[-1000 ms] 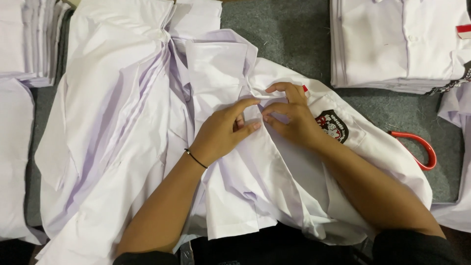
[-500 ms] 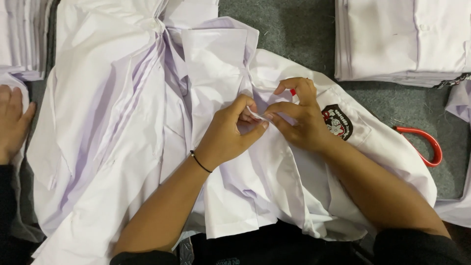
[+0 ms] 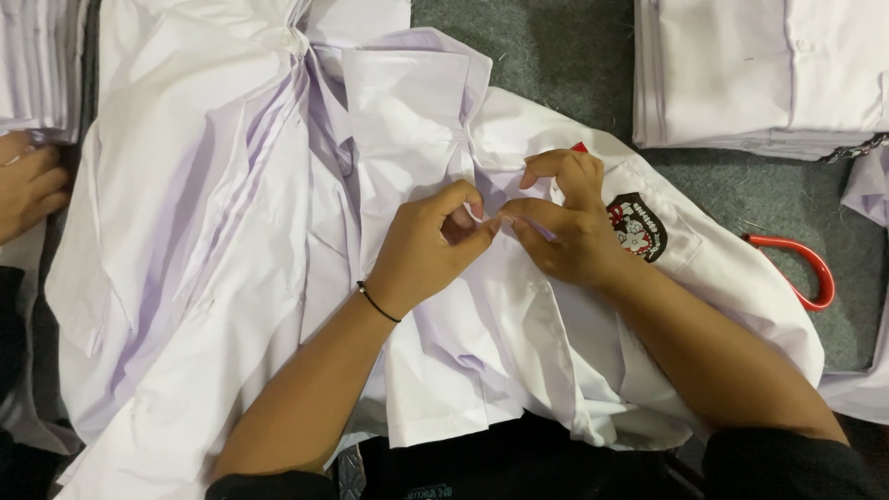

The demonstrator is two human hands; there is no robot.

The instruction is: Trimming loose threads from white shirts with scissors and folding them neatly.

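A white shirt (image 3: 519, 343) lies open across my lap, on top of a heap of other white shirts (image 3: 204, 213). My left hand (image 3: 431, 245) and my right hand (image 3: 565, 222) meet at the shirt's front edge, just below its collar (image 3: 407, 83). Both pinch the cloth between thumb and fingertips, almost touching each other. A thin black band circles my left wrist. A dark embroidered badge (image 3: 637, 225) sits on the chest pocket, right beside my right hand.
A neat stack of folded white shirts (image 3: 759, 74) stands at the back right on grey carpet (image 3: 546, 46). A red curved handle (image 3: 806, 268) lies on the carpet at right. Another person's hand (image 3: 28, 185) rests at the left edge, near another folded stack (image 3: 37, 56).
My hands have shifted slightly lower on the shirt front and pinched closer together. Another person's hand has come into view at the left edge.
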